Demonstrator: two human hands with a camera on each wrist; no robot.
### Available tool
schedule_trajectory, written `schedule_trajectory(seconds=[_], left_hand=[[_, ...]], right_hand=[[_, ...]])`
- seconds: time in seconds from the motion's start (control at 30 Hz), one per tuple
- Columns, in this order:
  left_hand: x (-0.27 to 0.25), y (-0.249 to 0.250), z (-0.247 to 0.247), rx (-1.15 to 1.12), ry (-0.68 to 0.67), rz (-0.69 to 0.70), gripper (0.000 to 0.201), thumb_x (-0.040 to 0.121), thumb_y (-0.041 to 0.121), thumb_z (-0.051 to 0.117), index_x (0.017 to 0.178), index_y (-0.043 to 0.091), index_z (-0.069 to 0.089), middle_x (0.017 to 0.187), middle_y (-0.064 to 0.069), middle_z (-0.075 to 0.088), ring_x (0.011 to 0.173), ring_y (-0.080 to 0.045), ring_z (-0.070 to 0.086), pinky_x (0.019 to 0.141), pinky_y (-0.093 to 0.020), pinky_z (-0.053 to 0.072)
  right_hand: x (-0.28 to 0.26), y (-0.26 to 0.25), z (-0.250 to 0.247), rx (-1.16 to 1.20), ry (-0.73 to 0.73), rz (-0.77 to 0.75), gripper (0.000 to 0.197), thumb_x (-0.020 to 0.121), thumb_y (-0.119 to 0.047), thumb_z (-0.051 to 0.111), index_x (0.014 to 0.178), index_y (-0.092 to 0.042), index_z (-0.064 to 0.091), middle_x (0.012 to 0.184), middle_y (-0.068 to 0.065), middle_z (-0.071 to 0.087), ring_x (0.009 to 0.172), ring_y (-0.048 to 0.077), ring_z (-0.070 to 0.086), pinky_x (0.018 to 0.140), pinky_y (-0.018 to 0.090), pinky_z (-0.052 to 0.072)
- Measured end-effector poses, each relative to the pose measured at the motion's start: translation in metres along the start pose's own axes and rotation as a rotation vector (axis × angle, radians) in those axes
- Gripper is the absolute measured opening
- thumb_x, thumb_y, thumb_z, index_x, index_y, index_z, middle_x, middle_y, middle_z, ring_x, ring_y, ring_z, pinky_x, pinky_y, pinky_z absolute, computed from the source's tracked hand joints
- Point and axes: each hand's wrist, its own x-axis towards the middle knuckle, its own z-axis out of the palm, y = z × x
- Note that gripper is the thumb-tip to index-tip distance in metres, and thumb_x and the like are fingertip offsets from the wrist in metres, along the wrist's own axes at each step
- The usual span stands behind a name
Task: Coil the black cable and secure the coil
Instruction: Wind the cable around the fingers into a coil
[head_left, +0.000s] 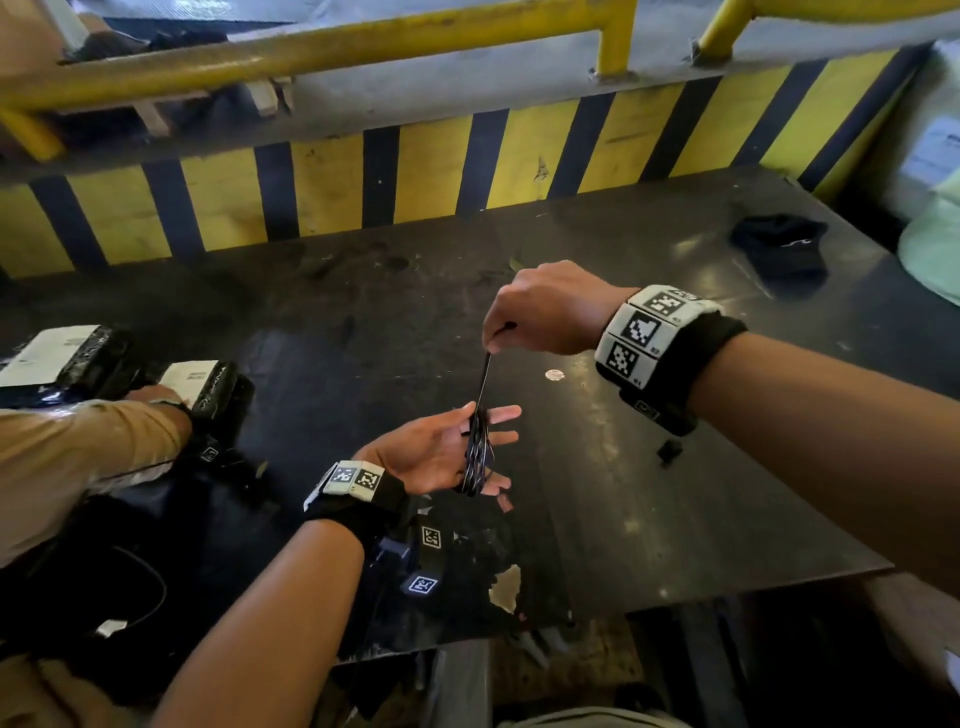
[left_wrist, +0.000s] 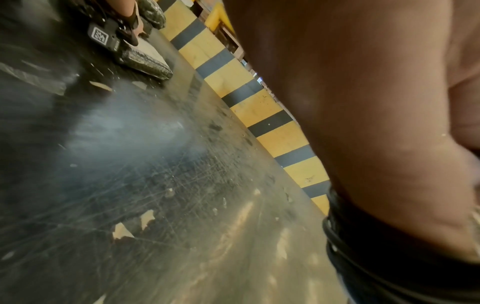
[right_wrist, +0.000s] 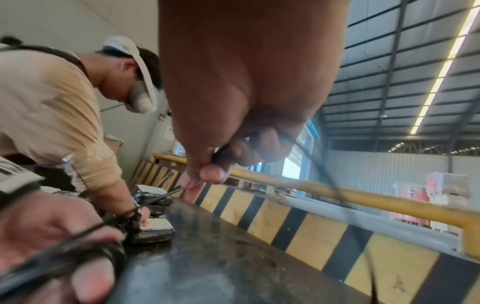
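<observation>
Fingers (head_left: 501, 413) of the left hand (head_left: 431, 449) are lying straight and a little spread, palm up, low in the middle of the head view, with the black cable (head_left: 477, 452) wound in several loops across them. One strand is running tight from that coil up to the right hand (head_left: 540, 312), which is hovering just above, near the centre of the frame. Its thumb and forefinger are pinching the strand, and the cable's end is poking out of the curled fist. From the right wrist view the same pinch is showing in the middle of the frame, with the thumb (right_wrist: 211, 173) pressing the cable against the forefinger, and the wound loops are sitting over the left fingers at lower left. Both hands are hanging over the dark, scratched desk (head_left: 649, 493), not resting on it. A small coin (head_left: 554, 375) is lying on the desk just right of the hands. Dark cloth (head_left: 779, 249) is sitting at upper right. Another person's sleeve (head_left: 78, 452) is reaching in at left toward black-wrapped parcels (head_left: 78, 358).
</observation>
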Motion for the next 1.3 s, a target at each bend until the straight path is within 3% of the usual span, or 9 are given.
schedule_trajectory(seconds=[0.27,0.43,0.53,0.67,0.8,0.93,1.07,1.17,1.3], left_hand=[[-0.019,0.009,0.011,0.023,-0.210,0.076,0.054,0.101,0.049,0.039,0.151,0.029,0.049,0.162,-0.008,0.040,0.140,-0.059,0.031,0.119,-0.067,0.025],[-0.028,0.018,0.018,0.015,-0.349,0.127,0.055,0.103,0.047,0.035,0.151,0.025,0.047,0.166,-0.011,0.031,0.145,-0.063,0.015,0.117,-0.068,0.020],[-0.032,0.032,0.025,-0.036,-0.375,0.194,0.054,0.103,0.046,0.032,0.148,0.024,0.051,0.166,-0.015,0.026,0.144,-0.061,0.021,0.115,-0.064,0.025],[-0.029,0.055,0.030,-0.030,-0.333,0.286,0.053,0.104,0.046,0.027,0.143,0.025,0.056,0.163,-0.015,0.034,0.143,-0.057,0.025,0.114,-0.069,0.026],[-0.017,0.070,0.027,-0.018,-0.252,0.338,0.053,0.104,0.047,0.026,0.145,0.028,0.053,0.164,-0.015,0.034,0.142,-0.060,0.027,0.115,-0.068,0.026],[-0.004,0.072,0.011,-0.055,-0.130,0.345,0.052,0.105,0.048,0.028,0.150,0.030,0.048,0.163,-0.016,0.035,0.138,-0.062,0.033,0.109,-0.063,0.039],[0.008,0.062,-0.004,-0.090,0.004,0.330,0.051,0.106,0.048,0.028,0.150,0.031,0.048,0.162,-0.015,0.036,0.137,-0.061,0.037,0.106,-0.060,0.044],[0.014,0.050,-0.014,-0.093,0.080,0.282,0.050,0.106,0.048,0.030,0.148,0.033,0.052,0.163,-0.014,0.033,0.137,-0.060,0.038,0.110,-0.062,0.037],[0.017,0.034,-0.023,-0.140,0.130,0.231,0.050,0.104,0.048,0.033,0.145,0.031,0.056,0.162,-0.017,0.034,0.125,-0.046,0.057,0.107,-0.060,0.045]], right_hand=[[0.010,0.021,0.038,0.037,0.039,-0.018,0.023,0.098,-0.050,0.053,0.111,-0.048,0.071,0.113,-0.015,0.062,0.110,0.014,0.057,0.094,0.042,0.036],[0.004,0.019,0.084,0.270,0.112,-0.045,0.023,0.096,-0.039,0.061,0.113,-0.035,0.075,0.101,-0.004,0.064,0.093,0.016,0.060,0.078,0.036,0.049],[-0.006,0.009,0.112,0.472,0.136,-0.011,0.017,0.093,-0.024,0.067,0.105,-0.022,0.079,0.096,0.001,0.068,0.084,0.015,0.065,0.071,0.029,0.048],[-0.025,-0.018,0.144,0.715,0.229,0.023,0.012,0.092,-0.014,0.069,0.082,-0.015,0.076,0.075,-0.009,0.066,0.064,-0.004,0.058,0.063,0.021,0.040],[-0.039,-0.052,0.163,0.857,0.172,0.015,0.014,0.094,-0.018,0.067,0.103,-0.017,0.078,0.096,-0.005,0.076,0.078,-0.010,0.064,0.076,0.010,0.044],[-0.042,-0.070,0.166,0.942,0.149,0.039,0.018,0.096,-0.026,0.063,0.105,-0.021,0.077,0.095,-0.005,0.074,0.075,0.011,0.071,0.072,0.026,0.057],[-0.043,-0.075,0.149,0.864,0.127,0.007,0.017,0.096,-0.023,0.066,0.105,-0.017,0.079,0.089,-0.013,0.070,0.072,-0.013,0.058,0.069,0.003,0.039],[-0.044,-0.074,0.135,0.820,0.077,-0.011,0.017,0.095,-0.024,0.063,0.087,-0.019,0.078,0.065,-0.027,0.060,0.056,-0.006,0.060,0.063,0.018,0.051],[-0.041,-0.055,0.109,0.543,0.074,-0.031,0.024,0.088,-0.027,0.063,0.064,-0.024,0.062,0.072,-0.016,0.049,0.065,0.008,0.053,0.066,0.040,0.054]])
